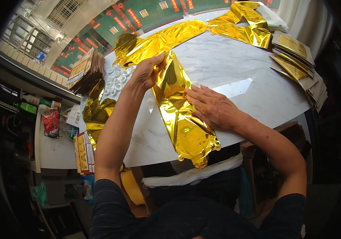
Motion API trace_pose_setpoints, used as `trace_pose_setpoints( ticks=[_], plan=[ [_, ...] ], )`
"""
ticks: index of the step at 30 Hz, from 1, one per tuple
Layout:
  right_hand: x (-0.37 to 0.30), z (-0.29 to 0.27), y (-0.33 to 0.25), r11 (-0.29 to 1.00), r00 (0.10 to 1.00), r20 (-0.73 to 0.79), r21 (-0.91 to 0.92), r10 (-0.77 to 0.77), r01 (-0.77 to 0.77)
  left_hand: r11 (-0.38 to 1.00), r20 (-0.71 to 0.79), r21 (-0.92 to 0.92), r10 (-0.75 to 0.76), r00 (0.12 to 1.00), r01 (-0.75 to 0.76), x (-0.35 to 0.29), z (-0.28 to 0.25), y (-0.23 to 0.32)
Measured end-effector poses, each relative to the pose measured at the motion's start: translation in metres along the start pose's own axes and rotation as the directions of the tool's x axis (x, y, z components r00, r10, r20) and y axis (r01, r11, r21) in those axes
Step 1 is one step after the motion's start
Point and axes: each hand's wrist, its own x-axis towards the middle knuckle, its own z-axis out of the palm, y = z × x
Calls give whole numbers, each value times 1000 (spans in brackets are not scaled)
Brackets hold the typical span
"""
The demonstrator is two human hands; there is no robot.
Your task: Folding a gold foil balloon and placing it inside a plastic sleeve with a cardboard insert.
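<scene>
A flat, shiny gold foil balloon [190,135] lies lengthwise in front of me on the white marbled table [254,75]. Its scalloped near end sticks out past the table's front edge. My left hand [148,71] is closed on the far end of this balloon, thumb and fingers pinched together. On the balloon's right side rests my right hand [214,106], its fingers stretched out flat and pointing left, pressing on the foil. Beyond my left hand, another gold foil balloon [174,36] lies across the far side of the table.
A bent gold foil piece [240,24] lies far right, beside stacked flat packets [298,59]. Small white rolls [116,79] lie left, near another packet stack [85,69] and crumpled gold foil [97,107]. A white string bundle [194,175] hangs below the table's front edge.
</scene>
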Motion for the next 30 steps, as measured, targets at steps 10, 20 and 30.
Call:
trace_pose_setpoints(
  ticks=[10, 20, 30],
  plan=[
    [2, -1, -3, 1000, 1000, 9, -7, 16, -16, 999, -48, -22, 47, 998, -49, 0, 16, -5],
    [1, -1, -1, 1000, 1000, -7, 6, 10, -10, 998, 101, -20, 59, 993, -58, -4, -13, 13],
    [1, 0, 0, 999, 1000, 21, -36, -1, 2, 714, 14, 666, 277, 961, -216, -18, 33, -8]
  ],
)
